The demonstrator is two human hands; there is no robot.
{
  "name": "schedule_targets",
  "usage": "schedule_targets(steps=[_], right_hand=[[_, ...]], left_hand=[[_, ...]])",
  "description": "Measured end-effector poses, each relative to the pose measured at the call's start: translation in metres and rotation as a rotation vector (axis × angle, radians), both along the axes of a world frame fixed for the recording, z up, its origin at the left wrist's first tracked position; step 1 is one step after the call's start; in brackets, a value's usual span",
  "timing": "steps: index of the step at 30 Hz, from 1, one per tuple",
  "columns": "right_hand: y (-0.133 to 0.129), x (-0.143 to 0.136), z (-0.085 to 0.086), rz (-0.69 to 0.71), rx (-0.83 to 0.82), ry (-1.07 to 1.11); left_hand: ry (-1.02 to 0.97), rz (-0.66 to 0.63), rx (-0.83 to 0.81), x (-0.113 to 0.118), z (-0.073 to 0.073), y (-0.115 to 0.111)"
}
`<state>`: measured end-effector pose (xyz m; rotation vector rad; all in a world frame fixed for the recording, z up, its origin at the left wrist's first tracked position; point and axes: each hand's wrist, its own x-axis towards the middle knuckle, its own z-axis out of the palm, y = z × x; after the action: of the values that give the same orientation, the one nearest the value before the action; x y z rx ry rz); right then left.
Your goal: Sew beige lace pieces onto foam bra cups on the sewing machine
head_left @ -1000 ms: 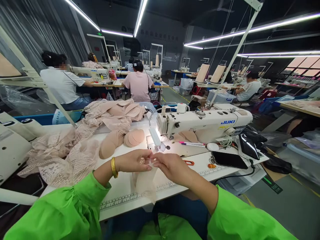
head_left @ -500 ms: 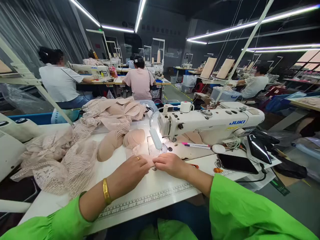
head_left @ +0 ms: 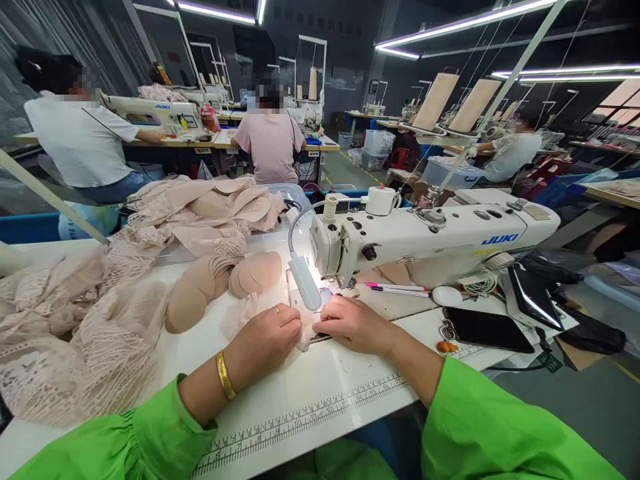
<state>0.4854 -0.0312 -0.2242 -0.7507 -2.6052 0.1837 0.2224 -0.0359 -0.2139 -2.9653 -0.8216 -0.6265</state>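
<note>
left hand [head_left: 265, 341], fingers closed on the sheer pink fabric [head_left: 304, 340], which lies before the sewing machine [head_left: 400, 233], near the lamp [head_left: 305, 283]. right hand [head_left: 357, 325], fingertips at the fabric's right edge; whether they grip cannot be told.

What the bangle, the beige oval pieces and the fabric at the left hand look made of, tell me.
Bangle: gold-coloured metal, perhaps plated, polished, given its bright highlights. Oval pieces: probably foam or thick cloth, matt, since they look smooth and shineless. Fabric: seemingly fine mesh or lace, as it looks thin and sheer.
</note>
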Motion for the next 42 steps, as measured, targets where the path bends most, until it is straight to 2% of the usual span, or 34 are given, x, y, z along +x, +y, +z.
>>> schedule_targets(steps=[10,20,24,31,38,42], right_hand=[[0.0,0.002,0.003,0.028,-0.025,0.039],[0.001,0.002,0.0,0.021,-0.03,0.083],[0.002,0.001,-0.002,-0.019,-0.075,0.097],[0.004,0.002,-0.01,-0.122,-0.059,0.057],[0.005,0.004,-0.008,-0.228,-0.064,0.027],[0.005,0.003,-0.006,-0.255,-0.067,0.008]], left_hand=[[-0.019,0.015,0.029,0.001,-0.001,0.002],[-0.11,-0.029,0.087,0.005,-0.007,0.005],[-0.157,-0.063,0.051,0.006,-0.008,0.009],[-0.139,-0.093,0.023,0.012,-0.011,0.025],[-0.107,-0.112,0.068,0.02,-0.015,0.044],[-0.083,-0.085,0.003,0.022,-0.013,0.049]])
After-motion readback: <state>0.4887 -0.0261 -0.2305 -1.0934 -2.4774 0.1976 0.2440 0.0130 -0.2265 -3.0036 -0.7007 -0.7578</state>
